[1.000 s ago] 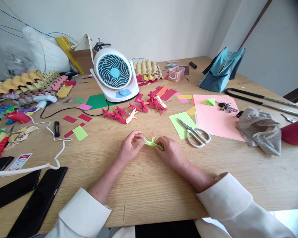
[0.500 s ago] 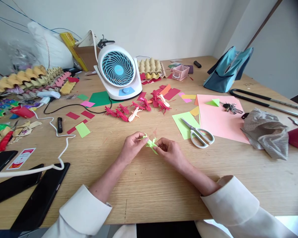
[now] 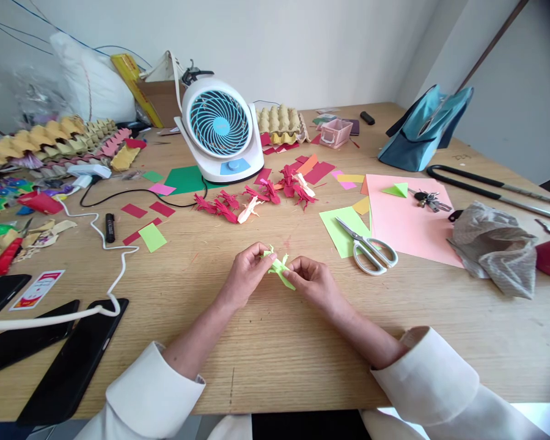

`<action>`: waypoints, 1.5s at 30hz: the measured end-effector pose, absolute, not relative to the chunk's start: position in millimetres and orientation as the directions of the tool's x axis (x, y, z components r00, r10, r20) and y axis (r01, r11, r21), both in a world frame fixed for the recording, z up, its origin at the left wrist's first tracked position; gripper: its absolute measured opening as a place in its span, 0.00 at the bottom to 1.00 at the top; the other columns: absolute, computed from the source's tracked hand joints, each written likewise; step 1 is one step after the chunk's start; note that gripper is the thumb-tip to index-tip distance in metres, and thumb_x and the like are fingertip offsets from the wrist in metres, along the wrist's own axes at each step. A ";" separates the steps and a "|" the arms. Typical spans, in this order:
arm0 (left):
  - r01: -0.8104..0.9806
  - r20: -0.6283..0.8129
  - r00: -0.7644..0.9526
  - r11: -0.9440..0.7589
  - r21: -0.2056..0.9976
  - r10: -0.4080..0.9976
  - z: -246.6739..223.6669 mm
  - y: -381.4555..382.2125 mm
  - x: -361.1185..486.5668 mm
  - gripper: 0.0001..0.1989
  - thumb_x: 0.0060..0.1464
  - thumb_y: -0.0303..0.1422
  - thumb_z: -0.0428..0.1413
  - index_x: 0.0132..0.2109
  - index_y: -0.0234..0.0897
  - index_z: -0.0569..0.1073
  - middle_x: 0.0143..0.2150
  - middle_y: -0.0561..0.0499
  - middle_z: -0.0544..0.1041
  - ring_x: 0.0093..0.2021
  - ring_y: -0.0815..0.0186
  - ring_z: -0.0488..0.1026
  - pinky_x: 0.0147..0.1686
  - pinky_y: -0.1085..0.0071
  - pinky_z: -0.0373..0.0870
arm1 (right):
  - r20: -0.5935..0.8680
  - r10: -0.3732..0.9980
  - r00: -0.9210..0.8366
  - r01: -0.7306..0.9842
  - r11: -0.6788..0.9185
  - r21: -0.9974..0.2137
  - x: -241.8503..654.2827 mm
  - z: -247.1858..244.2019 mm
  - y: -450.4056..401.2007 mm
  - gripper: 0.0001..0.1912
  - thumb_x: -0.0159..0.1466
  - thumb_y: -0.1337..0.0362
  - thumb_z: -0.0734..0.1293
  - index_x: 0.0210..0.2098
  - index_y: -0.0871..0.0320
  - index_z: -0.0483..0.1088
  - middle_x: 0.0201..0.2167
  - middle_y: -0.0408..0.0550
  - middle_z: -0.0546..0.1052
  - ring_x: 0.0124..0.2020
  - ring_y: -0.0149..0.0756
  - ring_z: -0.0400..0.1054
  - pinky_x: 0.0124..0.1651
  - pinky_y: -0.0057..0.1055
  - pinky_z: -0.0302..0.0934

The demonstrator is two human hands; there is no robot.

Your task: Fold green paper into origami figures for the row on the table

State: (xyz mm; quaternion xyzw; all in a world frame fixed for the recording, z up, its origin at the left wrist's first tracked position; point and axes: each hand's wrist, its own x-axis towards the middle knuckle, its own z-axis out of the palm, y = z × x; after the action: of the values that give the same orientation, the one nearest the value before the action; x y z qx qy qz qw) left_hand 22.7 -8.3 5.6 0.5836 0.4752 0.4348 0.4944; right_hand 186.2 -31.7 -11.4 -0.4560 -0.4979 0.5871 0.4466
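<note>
Left hand (image 3: pixel 247 272) and right hand (image 3: pixel 315 282) each pinch, between thumb and fingers, one end of a folded light-green paper figure (image 3: pixel 280 271), over the middle of the table (image 3: pixel 256 354). It should be light, crisp and easy to crush or tear, so the flat folded body seems a safer hold than its thin points. Writing on the black marker (image 3: pixel 110 228) and the red-and-white card (image 3: pixel 37 291) is too small to read.

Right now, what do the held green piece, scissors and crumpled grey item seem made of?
Held green piece: matte paper, judging by crisp creases and thin tips. Scissors: blades look like satin metal, from their sheen; smooth, pale handles, probably plastic. Crumpled grey item: likely patterned fabric, given its limp, matte folds; thin plastic possible.
</note>
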 end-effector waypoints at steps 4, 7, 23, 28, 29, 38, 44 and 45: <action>0.109 0.043 0.122 -0.056 0.992 0.992 4.8 -10.5 26.1 0.11 0.55 0.36 0.57 0.30 0.35 0.66 0.28 0.57 0.64 0.29 0.72 0.62 0.31 0.75 0.61 | -0.083 0.984 -0.156 -0.093 -0.099 -0.991 184.4 -12.7 -32.4 0.22 0.54 0.45 0.71 0.26 0.58 0.65 0.21 0.40 0.66 0.22 0.27 0.56 0.26 0.27 0.51; 0.095 0.043 0.112 -0.054 0.994 0.993 3.5 -11.5 27.7 0.11 0.54 0.36 0.58 0.30 0.35 0.66 0.28 0.56 0.65 0.29 0.72 0.62 0.31 0.75 0.61 | -0.077 0.984 -0.160 -0.079 -0.091 -0.993 183.7 -14.3 -32.6 0.21 0.54 0.46 0.71 0.26 0.58 0.66 0.22 0.40 0.67 0.23 0.27 0.57 0.26 0.27 0.52; 0.343 0.052 0.221 -0.128 0.931 0.974 -5.9 3.3 13.9 0.09 0.52 0.37 0.61 0.36 0.36 0.73 0.32 0.53 0.76 0.33 0.66 0.72 0.36 0.71 0.68 | 0.067 0.995 -0.072 0.304 0.086 -0.949 209.9 -20.5 -17.1 0.16 0.67 0.54 0.60 0.30 0.58 0.69 0.25 0.43 0.72 0.25 0.31 0.60 0.28 0.29 0.52; 0.594 0.243 0.240 -0.340 0.729 0.940 -9.1 8.8 10.6 0.07 0.54 0.37 0.59 0.32 0.38 0.74 0.34 0.50 0.78 0.36 0.64 0.73 0.40 0.69 0.68 | 0.096 0.993 -0.066 0.338 0.113 -0.934 208.0 -22.1 -17.3 0.14 0.65 0.55 0.61 0.30 0.58 0.69 0.23 0.41 0.68 0.24 0.31 0.57 0.28 0.29 0.51; 0.601 0.263 0.250 -0.362 0.712 0.932 -9.0 9.6 9.9 0.08 0.55 0.37 0.58 0.33 0.38 0.74 0.34 0.49 0.78 0.37 0.63 0.73 0.40 0.69 0.68 | 0.099 0.993 -0.064 0.341 0.115 -0.933 207.7 -21.7 -17.3 0.14 0.65 0.56 0.61 0.30 0.58 0.69 0.22 0.41 0.68 0.24 0.31 0.57 0.28 0.29 0.50; 0.623 0.313 0.179 -0.354 0.697 0.933 -10.5 13.4 -5.1 0.10 0.61 0.39 0.53 0.39 0.37 0.75 0.40 0.47 0.78 0.41 0.63 0.74 0.45 0.68 0.68 | 0.162 0.983 -0.090 0.448 0.185 -0.875 213.2 -18.0 -15.8 0.11 0.64 0.61 0.62 0.29 0.58 0.70 0.25 0.42 0.70 0.25 0.30 0.59 0.30 0.29 0.52; 0.674 0.376 0.143 -0.368 0.640 0.916 -10.7 13.0 -12.4 0.08 0.59 0.33 0.54 0.33 0.38 0.74 0.34 0.50 0.75 0.37 0.65 0.71 0.41 0.69 0.66 | 0.152 0.974 -0.167 0.522 0.218 -0.825 213.1 -19.8 -18.2 0.11 0.65 0.61 0.64 0.29 0.57 0.72 0.27 0.44 0.73 0.27 0.31 0.63 0.31 0.28 0.53; 0.672 0.376 0.143 -0.369 0.642 0.915 -10.2 12.4 -11.7 0.07 0.59 0.33 0.54 0.32 0.38 0.73 0.34 0.51 0.75 0.37 0.65 0.71 0.41 0.69 0.66 | 0.140 0.975 -0.172 0.530 0.211 -0.821 212.1 -19.6 -18.9 0.11 0.65 0.60 0.64 0.28 0.57 0.72 0.27 0.44 0.73 0.26 0.31 0.63 0.30 0.28 0.53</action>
State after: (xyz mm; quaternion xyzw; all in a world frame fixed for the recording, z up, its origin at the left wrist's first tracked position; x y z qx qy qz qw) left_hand -11.7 12.4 -10.2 0.7383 0.5374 0.3735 0.1630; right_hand 212.1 -18.9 -19.6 -0.5408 -0.6957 0.3191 0.3489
